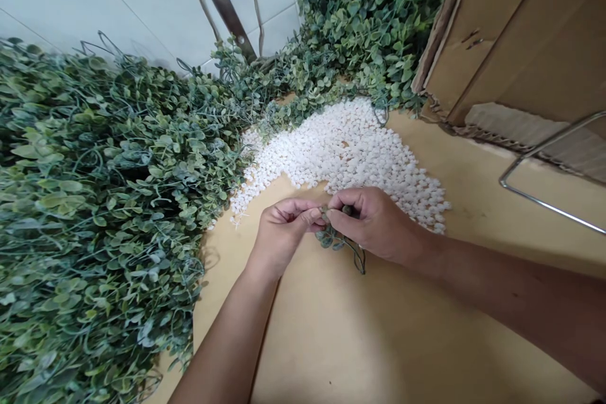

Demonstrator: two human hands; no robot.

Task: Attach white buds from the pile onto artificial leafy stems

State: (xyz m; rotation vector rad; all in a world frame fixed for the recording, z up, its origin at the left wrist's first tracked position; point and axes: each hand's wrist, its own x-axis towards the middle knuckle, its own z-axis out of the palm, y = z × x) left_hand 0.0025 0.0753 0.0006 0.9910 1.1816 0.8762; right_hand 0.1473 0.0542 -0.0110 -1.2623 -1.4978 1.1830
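Note:
My left hand (286,227) and my right hand (374,221) meet above the tan work surface (303,341), fingertips pinched close together. Between them is a green leafy sprig (334,240), gripped by both hands; its leaves and a thin dark stem hang below the fingers. The exact spot between the fingertips is too small to make out. Just beyond the hands lies a spread pile of small white flower-like pieces (350,151).
Heaps of green artificial foliage fill the left side (108,202) and the back (369,19). A cardboard box (530,31) stands at the back right, with a bent metal rod (553,205) in front. A dark metal bar (220,0) leans near the white tiles.

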